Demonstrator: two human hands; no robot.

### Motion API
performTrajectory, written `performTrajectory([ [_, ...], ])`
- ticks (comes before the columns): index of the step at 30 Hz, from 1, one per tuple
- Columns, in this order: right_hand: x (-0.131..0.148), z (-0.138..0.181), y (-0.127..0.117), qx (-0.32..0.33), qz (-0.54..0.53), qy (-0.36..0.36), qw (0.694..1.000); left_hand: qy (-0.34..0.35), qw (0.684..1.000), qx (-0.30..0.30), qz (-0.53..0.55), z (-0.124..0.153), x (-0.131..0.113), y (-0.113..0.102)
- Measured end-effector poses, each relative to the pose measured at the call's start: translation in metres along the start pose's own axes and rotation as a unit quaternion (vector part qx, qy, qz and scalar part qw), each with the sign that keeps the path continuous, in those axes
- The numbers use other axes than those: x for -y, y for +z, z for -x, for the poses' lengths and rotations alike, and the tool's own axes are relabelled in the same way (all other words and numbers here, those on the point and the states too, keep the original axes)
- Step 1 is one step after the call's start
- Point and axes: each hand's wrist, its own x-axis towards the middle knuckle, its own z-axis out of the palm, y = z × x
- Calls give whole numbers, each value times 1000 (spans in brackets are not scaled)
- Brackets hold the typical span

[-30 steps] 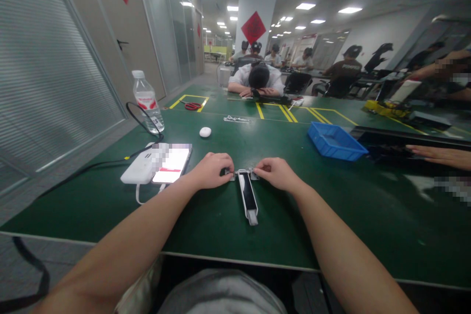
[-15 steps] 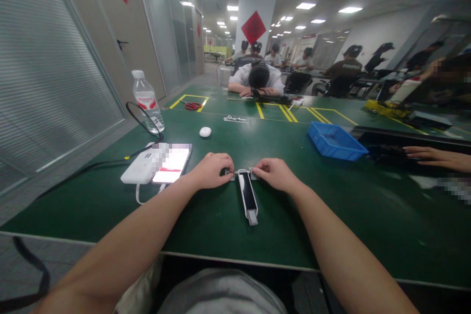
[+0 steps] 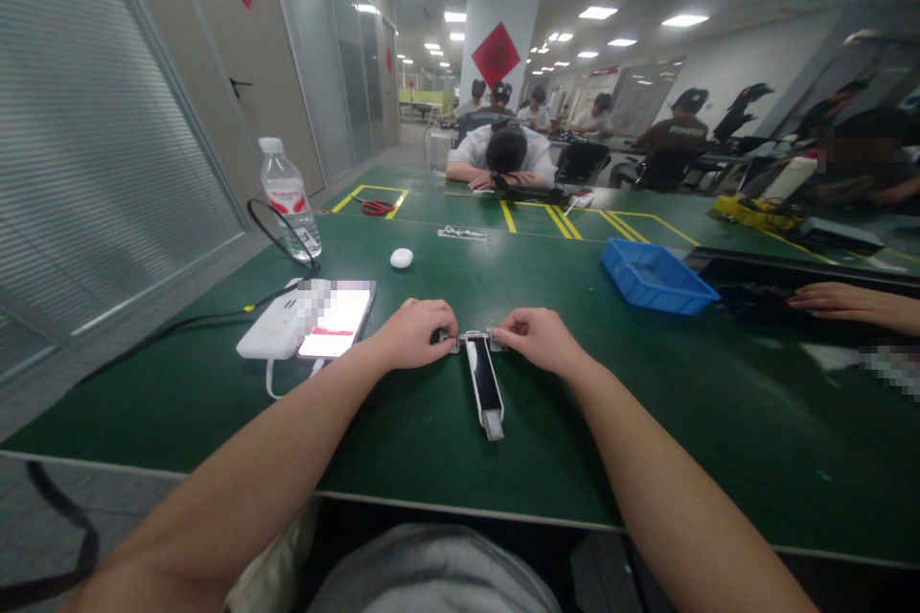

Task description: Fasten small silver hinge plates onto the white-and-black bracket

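A long, narrow piece with a white rim and a glossy black face lies on the green table, its grey tip towards me. Small silvery metal parts stick out sideways at its far end. There my left hand pinches the left metal plate between thumb and fingers. Opposite it, my right hand is closed on the right metal plate. My fingers partly cover both plates, so their exact shape is hidden.
To the left are a lit phone, a white power bank with cables, and a water bottle. A white earbud case sits ahead. A blue tray and another person's hand are at right.
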Motion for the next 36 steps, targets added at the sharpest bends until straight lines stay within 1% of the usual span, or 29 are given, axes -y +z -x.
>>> performTrajectory([
  [8, 0, 1, 0, 1, 3, 3, 1000, -7, 1000, 6, 1, 0, -2, -1],
  [15, -1, 1, -3, 27, -30, 0, 999, 1, 1000, -1, -1, 0, 0, -1],
  [29, -4, 1, -3, 53, -31, -11, 998, 1, 1000, 2, -2, 0, -1, 0],
  [36, -3, 1, -5, 64, -49, -14, 997, -6, 1000, 10, -5, 0, -2, -1],
])
